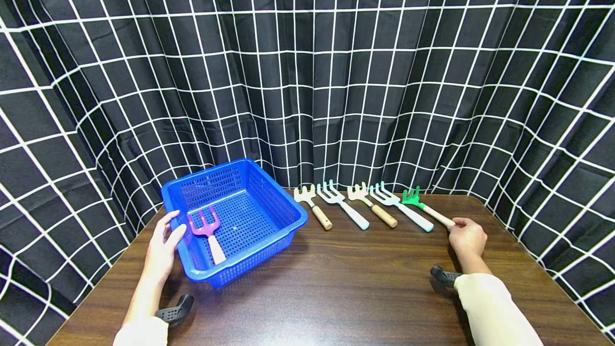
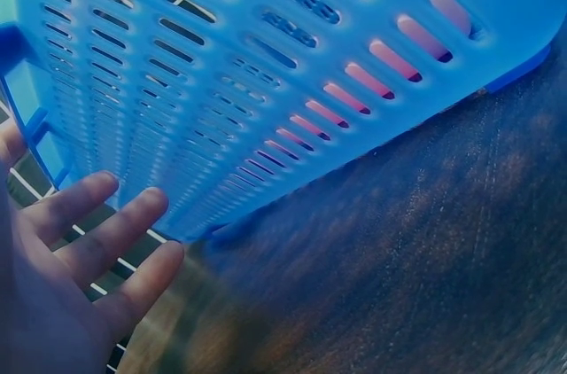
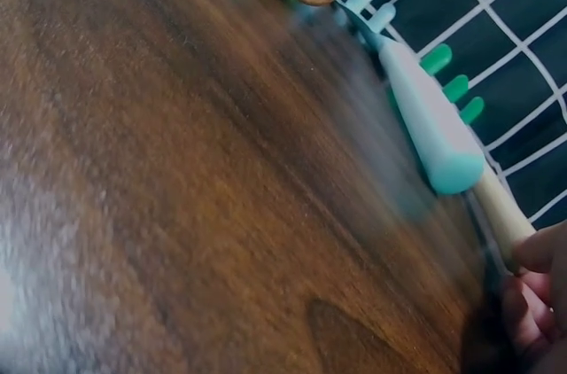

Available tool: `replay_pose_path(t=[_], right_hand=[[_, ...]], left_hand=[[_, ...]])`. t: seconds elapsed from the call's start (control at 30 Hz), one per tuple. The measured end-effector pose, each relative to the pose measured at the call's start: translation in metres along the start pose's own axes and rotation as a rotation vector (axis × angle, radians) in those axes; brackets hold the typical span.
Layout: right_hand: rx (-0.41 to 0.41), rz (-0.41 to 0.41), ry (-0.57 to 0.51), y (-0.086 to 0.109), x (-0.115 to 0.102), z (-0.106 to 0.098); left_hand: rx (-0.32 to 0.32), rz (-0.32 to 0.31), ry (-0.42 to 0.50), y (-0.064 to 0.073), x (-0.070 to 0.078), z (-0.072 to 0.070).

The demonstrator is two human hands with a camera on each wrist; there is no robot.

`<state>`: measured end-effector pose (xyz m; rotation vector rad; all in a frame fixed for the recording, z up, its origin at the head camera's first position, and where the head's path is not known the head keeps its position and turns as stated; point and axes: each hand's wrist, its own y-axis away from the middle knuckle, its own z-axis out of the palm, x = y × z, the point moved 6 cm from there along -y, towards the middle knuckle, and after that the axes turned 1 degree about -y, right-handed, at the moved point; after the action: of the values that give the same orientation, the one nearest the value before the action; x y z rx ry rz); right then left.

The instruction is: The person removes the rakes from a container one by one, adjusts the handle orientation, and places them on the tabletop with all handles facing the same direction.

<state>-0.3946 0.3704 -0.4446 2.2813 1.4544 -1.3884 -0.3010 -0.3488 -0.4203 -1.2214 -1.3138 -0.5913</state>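
My left hand holds the left rim of a blue plastic basket, thumb and forefinger over the edge. In the left wrist view, the other fingers spread along the slotted outer wall. Inside the basket lies a pink garden hand fork with a pale pink handle. At the far right, my right hand pinches the handle end of a green hand fork, its tines pointing toward the curtain. Beside it lies a white hand fork with light-blue tips; its handle shows close up in the right wrist view.
More hand forks line the table's back: a cream one with a wooden handle, a white and light-blue one, and another cream one. A black gridded curtain hangs behind the brown wooden table.
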Motion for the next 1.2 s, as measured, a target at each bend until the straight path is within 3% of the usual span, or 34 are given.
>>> replay_pose_path(t=[0.53, 1.2], right_hand=[[0.005, 0.089, -0.013, 0.0022, -0.0079, -0.0009], [0.002, 0.046, -0.046, 0.0029, -0.0045, -0.0042]], left_hand=[[-0.015, -0.001, -0.022, -0.0008, -0.0022, 0.0000], [0.008, 0.016, -0.026, -0.0007, -0.0012, 0.0011]])
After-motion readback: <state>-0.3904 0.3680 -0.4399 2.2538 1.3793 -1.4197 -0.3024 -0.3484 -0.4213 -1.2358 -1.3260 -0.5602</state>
